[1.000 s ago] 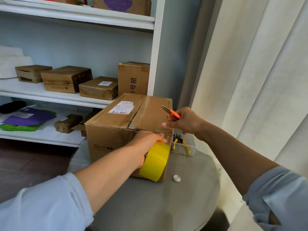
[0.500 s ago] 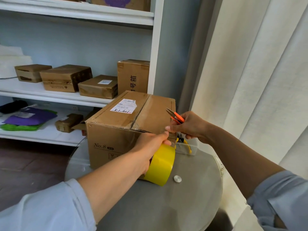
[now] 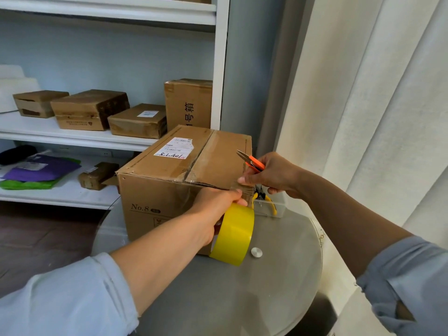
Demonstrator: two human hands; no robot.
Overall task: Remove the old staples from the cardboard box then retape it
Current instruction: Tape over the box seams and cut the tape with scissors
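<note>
Cardboard box (image 3: 169, 187) stands on the round grey counter (image 3: 242, 299), at about 11 o'clock from its middle, flaps shut; its front reads "No.8" and a white shipping label (image 3: 175, 147) on top carries handwritten digits I cannot read with certainty. In the head view, the left hand (image 3: 213, 212) has its grip curled round a yellow tape roll (image 3: 234, 235) held against the box's front right corner, with a clear strip running up to the top edge. The right hand (image 3: 269, 174), at 3 o'clock of the box, pinches orange-handled snips (image 3: 251, 161) while a fingertip presses the strip at the box's top edge. Compared with half a second ago, the box sits much the same, the roll is a little nearer that corner, and the snips remain raised above the lid. One small silver disc (image 3: 256, 252) lies on the counter at 5 o'clock of the roll. One clear tray (image 3: 276, 209) behind the roll holds yellow-handled pliers (image 3: 269, 201). On the white shelf (image 3: 72, 137) at 10 o'clock stand four brown boxes; the tallest box (image 3: 188, 103) shows "号箱". One more small parcel (image 3: 97, 174) lies on the shelf below.
</note>
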